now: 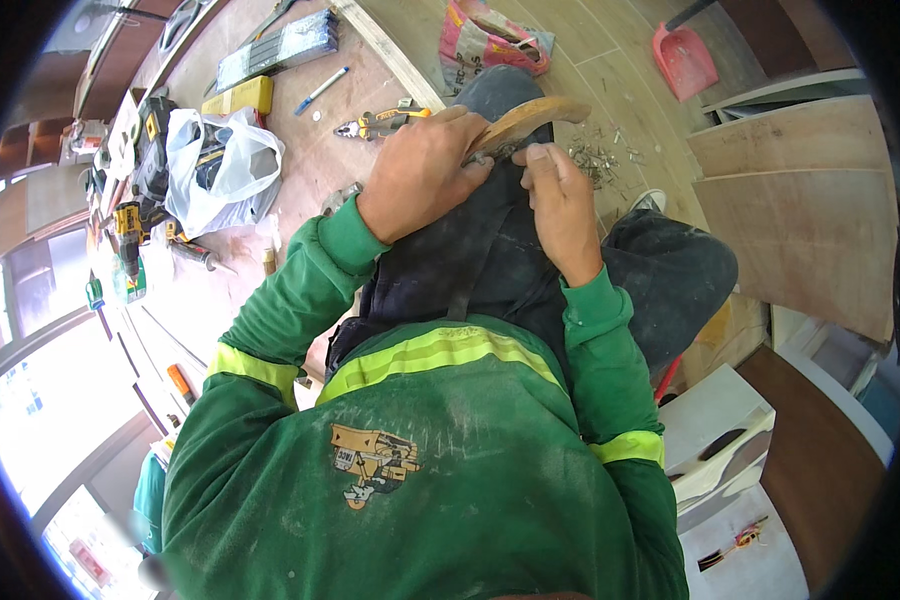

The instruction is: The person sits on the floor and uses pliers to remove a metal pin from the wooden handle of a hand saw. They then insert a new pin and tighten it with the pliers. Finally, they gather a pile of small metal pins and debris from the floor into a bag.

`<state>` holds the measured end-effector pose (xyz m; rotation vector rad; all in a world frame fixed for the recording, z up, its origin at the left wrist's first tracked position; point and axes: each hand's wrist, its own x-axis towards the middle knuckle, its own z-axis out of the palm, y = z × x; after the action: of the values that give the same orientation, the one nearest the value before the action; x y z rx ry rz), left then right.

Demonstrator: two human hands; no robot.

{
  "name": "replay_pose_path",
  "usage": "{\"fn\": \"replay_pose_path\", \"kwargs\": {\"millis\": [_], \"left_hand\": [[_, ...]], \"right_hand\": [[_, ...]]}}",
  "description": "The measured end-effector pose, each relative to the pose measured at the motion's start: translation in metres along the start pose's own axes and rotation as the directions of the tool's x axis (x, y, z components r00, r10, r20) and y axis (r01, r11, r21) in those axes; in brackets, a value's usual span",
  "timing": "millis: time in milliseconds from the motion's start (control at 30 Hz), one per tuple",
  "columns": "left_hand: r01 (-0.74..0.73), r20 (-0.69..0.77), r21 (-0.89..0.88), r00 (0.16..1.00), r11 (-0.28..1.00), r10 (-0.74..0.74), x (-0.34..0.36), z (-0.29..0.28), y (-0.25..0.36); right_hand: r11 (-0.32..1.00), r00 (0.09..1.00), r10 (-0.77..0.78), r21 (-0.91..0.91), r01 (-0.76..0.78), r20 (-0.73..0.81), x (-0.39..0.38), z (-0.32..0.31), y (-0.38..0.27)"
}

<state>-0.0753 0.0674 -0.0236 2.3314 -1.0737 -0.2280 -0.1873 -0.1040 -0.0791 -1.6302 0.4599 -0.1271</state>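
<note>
Over our dark trousers [460, 240], work looks under way: the curved wooden piece [535, 115] already has its bow, but how much remains we cannot tell. It is tan and slender, its free end pointing right. Our left hand [425, 165] grips the other end; our right hand [558, 185] curls close by (whether pinching anything, we cannot tell). Small loose bits [592, 160] lie beyond.

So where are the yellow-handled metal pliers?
In the head view, the yellow-handled metal pliers lie upper left of centre on the pinkish-brown surface, between the person's left hand and the slim blue-and-white pen.
</note>
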Motion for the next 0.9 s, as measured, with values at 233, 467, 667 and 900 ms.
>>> {"fn": "replay_pose_path", "kwargs": {"millis": [233, 467, 667, 900], "left_hand": [[0.061, 0.035, -0.099, 0.998, 0.993, -0.057, -0.007, 0.0, 0.0], [0.018, 0.096, -0.459, 0.995, 0.888, 0.029, -0.027, 0.003, -0.013], [0.058, 0.14, -0.543, 0.99, 0.837, 0.022, -0.023, -0.002, -0.017], [0.103, 0.128, -0.516, 0.991, 0.85, -0.042, -0.024, -0.012, -0.024]], "right_hand": [[0.919, 0.97, 0.223, 0.313, -0.242, 0.095, 0.004, 0.012, -0.005], [0.929, 0.982, 0.173, 0.319, -0.187, 0.071, -0.003, 0.014, -0.002], [0.528, 0.862, -0.472, -0.723, 0.445, 0.186, -0.007, 0.015, -0.025], [0.391, 0.719, -0.669, -0.732, 0.557, 0.19, 0.017, 0.03, -0.007]]}}
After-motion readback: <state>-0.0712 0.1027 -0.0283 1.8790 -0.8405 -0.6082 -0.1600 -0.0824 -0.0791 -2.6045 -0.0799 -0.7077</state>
